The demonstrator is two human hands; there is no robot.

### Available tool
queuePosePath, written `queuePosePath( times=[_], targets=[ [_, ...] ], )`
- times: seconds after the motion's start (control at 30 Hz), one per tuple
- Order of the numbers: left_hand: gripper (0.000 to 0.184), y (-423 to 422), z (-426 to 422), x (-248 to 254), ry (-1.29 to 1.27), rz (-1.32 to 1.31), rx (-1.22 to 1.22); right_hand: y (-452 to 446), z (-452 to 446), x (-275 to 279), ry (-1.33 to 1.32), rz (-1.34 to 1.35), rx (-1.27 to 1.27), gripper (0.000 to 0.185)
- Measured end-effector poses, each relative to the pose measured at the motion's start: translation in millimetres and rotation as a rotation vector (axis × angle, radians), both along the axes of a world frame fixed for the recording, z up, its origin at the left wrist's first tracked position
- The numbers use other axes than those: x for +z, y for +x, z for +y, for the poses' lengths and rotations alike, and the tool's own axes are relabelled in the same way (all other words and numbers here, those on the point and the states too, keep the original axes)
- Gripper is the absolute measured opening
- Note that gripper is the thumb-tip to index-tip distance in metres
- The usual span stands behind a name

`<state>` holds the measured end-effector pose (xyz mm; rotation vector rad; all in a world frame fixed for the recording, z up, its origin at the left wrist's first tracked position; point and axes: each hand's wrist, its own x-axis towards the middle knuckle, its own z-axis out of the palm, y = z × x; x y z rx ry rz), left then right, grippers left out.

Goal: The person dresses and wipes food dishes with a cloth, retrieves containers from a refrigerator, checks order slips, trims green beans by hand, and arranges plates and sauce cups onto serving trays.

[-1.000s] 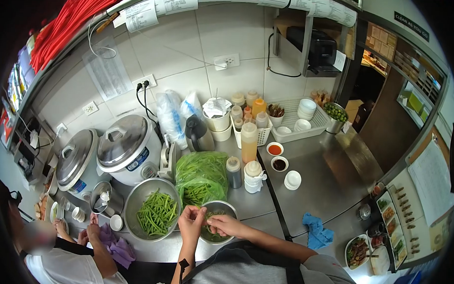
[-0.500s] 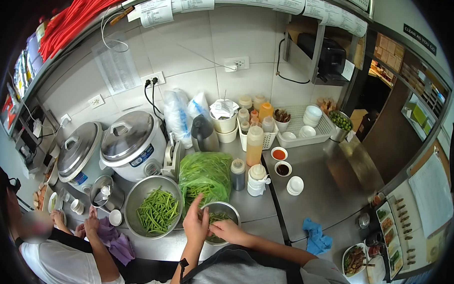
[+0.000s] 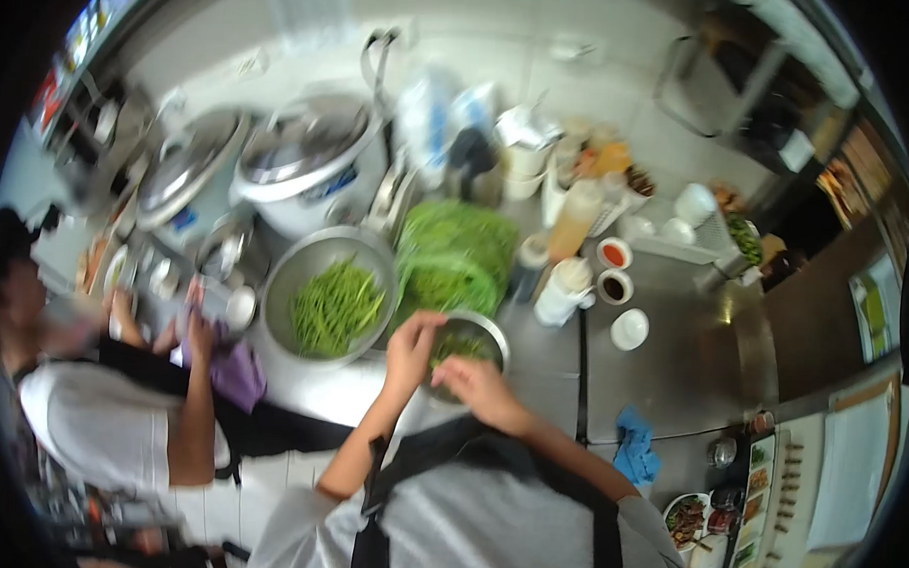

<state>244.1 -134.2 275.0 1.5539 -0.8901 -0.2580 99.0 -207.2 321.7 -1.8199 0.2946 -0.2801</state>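
Over a small steel bowl [image 3: 497, 338] holding green pieces, my two hands are close together, blurred by motion. My left hand [image 3: 410, 351] is at the bowl's left rim, its fingers bent inward together; whatever they hold is too blurred to tell. My right hand [image 3: 479, 387] is above the bowl's near side, with fingers curled closed around something I cannot make out. Left of them sits a large steel bowl [image 3: 275, 318] of trimmed-looking green beans [image 3: 338, 308]. Behind the small bowl lies an open green plastic bag [image 3: 456, 234] with more green beans inside.
At left a co-worker [image 3: 110, 412] in a white shirt stands by a purple cloth [image 3: 233, 371]. Two rice cookers [image 3: 304, 164] line the back. Squeeze bottles [image 3: 566, 288], sauce dishes [image 3: 615, 287] and a blue cloth [image 3: 636, 451] are on the right, with a plated dish [image 3: 687, 520] nearer me.
The view has tilted downward and rotated, blurring the scene. My left hand's raised fingers have bent toward the right; my right hand stays over the small bowl.
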Motion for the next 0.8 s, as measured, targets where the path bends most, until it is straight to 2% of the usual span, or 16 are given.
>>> queuePosePath(
  times=[0.07, 0.13, 0.2, 0.27, 0.33, 0.37, 0.4, 0.47, 0.5, 0.6, 0.67, 0.73, 0.77, 0.8],
  targets=[
    [0.02, -6, 8, 14, 0.112, 0.414, -0.119, 2, 3, -1, -0.019, -0.06, -0.003, 0.02],
    [0.023, -9, 11, -1, 0.024, 0.791, -0.264, 3, 4, 3, -0.046, -0.068, 0.015, 0.02],
    [0.028, -19, 17, 4, 0.049, 1.069, -0.413, 3, 7, 3, -0.046, -0.09, 0.053, 0.018],
    [0.031, -27, 17, 5, 0.087, 1.199, -0.393, 5, 10, -2, -0.018, -0.182, 0.069, 0.019],
    [0.033, -30, 16, 13, 0.053, 1.247, -0.326, 0, 5, -8, 0.207, -0.139, 0.063, 0.019],
    [0.034, -19, 18, -4, -0.007, 1.251, -0.416, -2, 2, -11, 0.318, -0.121, 0.054, 0.019],
    [0.033, -10, 19, 4, -0.08, 1.292, -0.4, -3, -2, -13, 0.485, -0.167, 0.032, 0.018],
    [0.032, 4, 22, 25, -0.126, 1.179, -0.219, -5, -12, -16, 0.812, -0.264, -0.018, 0.016],
    [0.03, 18, 25, 25, -0.109, 1.024, -0.161, -5, -15, -13, 0.924, -0.266, -0.061, 0.014],
    [0.029, 71, 41, 28, 0.045, 0.52, 0.029, -10, -22, -26, 0.858, -0.109, -0.238, 0.015],
    [0.034, 106, 49, 24, 0.331, 0.056, 0.249, -13, -23, -31, 0.837, -0.07, -0.207, 0.02],
    [0.043, 117, 50, 20, 0.732, -0.817, 0.702, -15, -20, -28, 0.81, -0.022, -0.171, 0.023],
    [0.043, 110, 46, 34, 0.728, -0.801, 0.752, -15, -20, -27, 0.802, -0.022, -0.178, 0.024],
    [0.04, 102, 37, 44, 0.622, -0.763, 0.662, -15, -20, -26, 0.794, -0.023, -0.186, 0.025]
  ],
)
